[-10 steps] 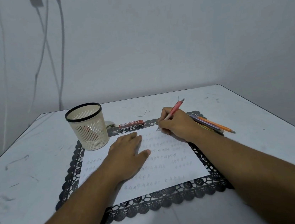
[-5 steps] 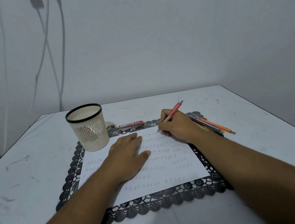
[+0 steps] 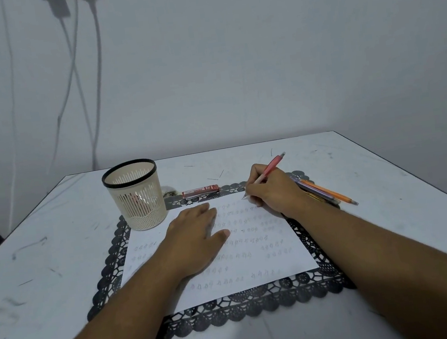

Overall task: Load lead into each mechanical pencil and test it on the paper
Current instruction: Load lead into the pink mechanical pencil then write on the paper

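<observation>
Gripping a red mechanical pencil (image 3: 269, 170) in the right hand (image 3: 274, 191), tip touching the paper's (image 3: 284, 257) far edge.

Pressing the left hand (image 3: 195, 239) flat, fingers spread, on the sheet; rows of faint pencil marks too small for reading; red lead case (image 3: 200, 191) lying just beyond, label illegible.

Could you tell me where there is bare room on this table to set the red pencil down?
The table is bare left of the holder and right of the spare pencils. It is crowded around the paper.
</observation>
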Tool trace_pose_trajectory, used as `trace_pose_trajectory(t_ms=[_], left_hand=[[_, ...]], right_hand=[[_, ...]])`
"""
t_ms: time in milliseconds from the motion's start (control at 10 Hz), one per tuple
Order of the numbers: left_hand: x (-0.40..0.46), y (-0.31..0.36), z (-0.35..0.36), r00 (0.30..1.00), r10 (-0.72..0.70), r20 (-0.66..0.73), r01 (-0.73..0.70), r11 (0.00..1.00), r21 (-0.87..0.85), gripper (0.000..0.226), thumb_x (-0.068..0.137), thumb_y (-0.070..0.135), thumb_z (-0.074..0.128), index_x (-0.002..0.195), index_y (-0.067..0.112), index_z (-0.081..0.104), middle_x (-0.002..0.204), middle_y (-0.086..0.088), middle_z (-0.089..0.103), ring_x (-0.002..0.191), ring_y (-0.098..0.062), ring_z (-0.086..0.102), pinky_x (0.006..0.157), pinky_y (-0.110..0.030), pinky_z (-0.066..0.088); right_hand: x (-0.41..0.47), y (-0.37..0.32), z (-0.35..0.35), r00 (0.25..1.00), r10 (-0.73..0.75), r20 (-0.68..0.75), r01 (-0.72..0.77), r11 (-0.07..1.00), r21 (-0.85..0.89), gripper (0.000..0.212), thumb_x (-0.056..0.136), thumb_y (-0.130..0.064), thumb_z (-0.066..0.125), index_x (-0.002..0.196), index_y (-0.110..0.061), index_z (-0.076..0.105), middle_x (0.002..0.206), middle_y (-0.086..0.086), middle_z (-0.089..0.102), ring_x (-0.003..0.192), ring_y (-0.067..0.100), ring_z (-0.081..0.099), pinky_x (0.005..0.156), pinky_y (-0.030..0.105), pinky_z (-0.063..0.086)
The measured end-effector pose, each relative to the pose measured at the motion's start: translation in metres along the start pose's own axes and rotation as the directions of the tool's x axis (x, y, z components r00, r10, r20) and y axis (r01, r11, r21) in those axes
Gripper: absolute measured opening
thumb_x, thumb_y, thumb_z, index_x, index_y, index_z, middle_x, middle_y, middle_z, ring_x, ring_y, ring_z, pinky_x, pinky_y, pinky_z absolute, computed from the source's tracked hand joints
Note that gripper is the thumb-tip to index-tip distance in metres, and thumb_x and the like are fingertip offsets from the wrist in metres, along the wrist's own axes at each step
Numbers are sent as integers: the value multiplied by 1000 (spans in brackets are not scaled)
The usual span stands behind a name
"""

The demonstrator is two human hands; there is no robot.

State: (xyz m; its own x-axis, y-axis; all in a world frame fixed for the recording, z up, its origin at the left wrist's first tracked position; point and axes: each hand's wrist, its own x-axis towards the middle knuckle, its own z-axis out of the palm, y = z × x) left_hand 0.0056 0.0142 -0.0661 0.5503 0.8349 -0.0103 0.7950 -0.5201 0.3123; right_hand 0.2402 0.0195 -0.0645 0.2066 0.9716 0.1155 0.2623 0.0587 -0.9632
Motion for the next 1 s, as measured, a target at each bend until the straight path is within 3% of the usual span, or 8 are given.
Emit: trace_pose_trajectory(t_ms=[200, 300, 600, 800, 900, 1000], left_hand=[[-1, 1, 0, 1000, 3, 0, -3, 1000, 9, 70, 104, 58, 42, 163, 26, 25, 172, 8, 15, 157, -17, 9, 128, -40, 12], [0, -1, 1, 1000, 8, -7, -8, 1000, 8, 70, 104, 59, 42, 163, 26, 25, 172, 8, 15, 157, -17, 10, 127, -40, 12], [-2, 2, -1, 1000, -5, 7, 4, 1000, 20, 69, 104, 58, 41, 163, 26, 25, 172, 8, 14, 158, -17, 9, 128, -40, 12], [-2, 3, -1, 1000, -7, 5, 7, 1000, 2, 69, 104, 57, 42, 164, 26, 24, 172, 8, 14, 157, -17, 9, 128, -41, 13], [-1, 1, 0, 1000, -9, 1, 9, 1000, 4, 69, 104, 59, 42, 163, 27, 25, 171, 9, 15, 157, -17, 10, 128, -42, 13], [-1, 1, 0, 1000, -7, 2, 7, 1000, -2, 69, 104, 59, 42, 163, 27, 25, 172, 9, 15, 158, -17, 9, 128, -42, 12]], right_hand=[[-1, 0, 1, 999, -4, 38, 6, 999, -40, 30, 91, -4, 69, 68, -20, 58, 73, 19, 59, 65, 29, 54, 65, 40, 46], [1, -1, 1, 1000, 1, -12, -1, 999, -37, 22, 91, 2, 65, 75, -9, 55, 70, 17, 62, 61, 25, 56, 62, 38, 46], [-1, 1, 3, 1000, 3, 13, -2, 998, -67, 31, 90, -8, 69, 66, -23, 57, 70, 16, 60, 63, 28, 55, 65, 43, 43], [-1, -1, 2, 999, 13, -41, -15, 999, -45, 25, 90, 0, 68, 73, -12, 54, 68, 16, 59, 58, 26, 56, 61, 40, 44], [-2, -1, 2, 1000, 23, -4, -23, 998, -65, 29, 90, -4, 70, 69, -17, 56, 69, 15, 57, 60, 26, 56, 63, 40, 45], [-3, -2, 0, 999, 9, -44, -11, 999, -44, 24, 91, 0, 68, 73, -10, 54, 72, 21, 57, 60, 27, 55, 56, 34, 44]])
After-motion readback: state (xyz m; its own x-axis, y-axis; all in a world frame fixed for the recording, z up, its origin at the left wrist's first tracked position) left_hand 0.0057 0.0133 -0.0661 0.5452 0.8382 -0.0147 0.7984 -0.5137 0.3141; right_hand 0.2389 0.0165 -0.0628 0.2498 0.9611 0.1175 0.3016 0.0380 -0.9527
